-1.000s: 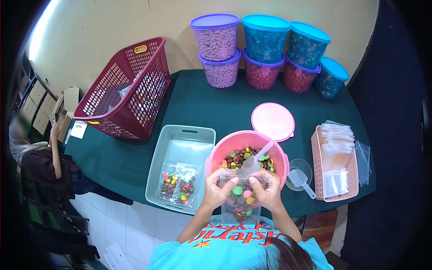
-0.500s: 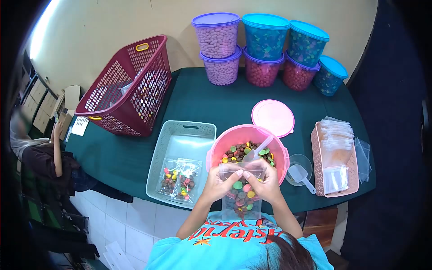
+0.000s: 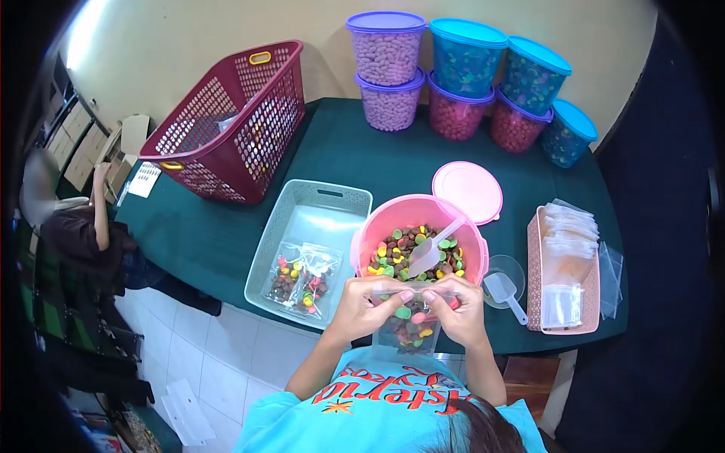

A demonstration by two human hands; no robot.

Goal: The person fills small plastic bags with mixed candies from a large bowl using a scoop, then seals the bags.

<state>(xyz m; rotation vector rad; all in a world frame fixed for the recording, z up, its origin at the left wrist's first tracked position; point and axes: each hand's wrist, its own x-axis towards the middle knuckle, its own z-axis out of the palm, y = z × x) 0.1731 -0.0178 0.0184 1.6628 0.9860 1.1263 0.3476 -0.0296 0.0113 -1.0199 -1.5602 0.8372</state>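
Observation:
A clear plastic bag [image 3: 408, 332] with colourful candies in its lower part hangs between my hands, in front of the pink tub. My left hand [image 3: 368, 308] pinches the bag's top edge on one side, thumb pointing inward. On the other side my right hand [image 3: 456, 308] pinches the same edge, the two thumb tips close together. Just beyond, the pink tub [image 3: 362, 241] holds brown, green, yellow and pink candies. A translucent scoop [image 3: 430, 253] rests on them, its handle leaning toward the far rim.
Two filled bags [image 3: 302, 279] lie in a pale green basket [image 3: 266, 241] at left. On the right stand a pink basket of empty bags [image 3: 534, 279] and a bowl with another scoop [image 3: 504, 291]. Behind are a pink lid [image 3: 468, 190], stacked candy tubs [image 3: 389, 68], a maroon basket [image 3: 264, 158]. A person [image 3: 83, 234] is at far left.
The whole view has shifted slightly. Both hands keep their pinch on the bag's top edge, and the thumbs have moved a little further apart.

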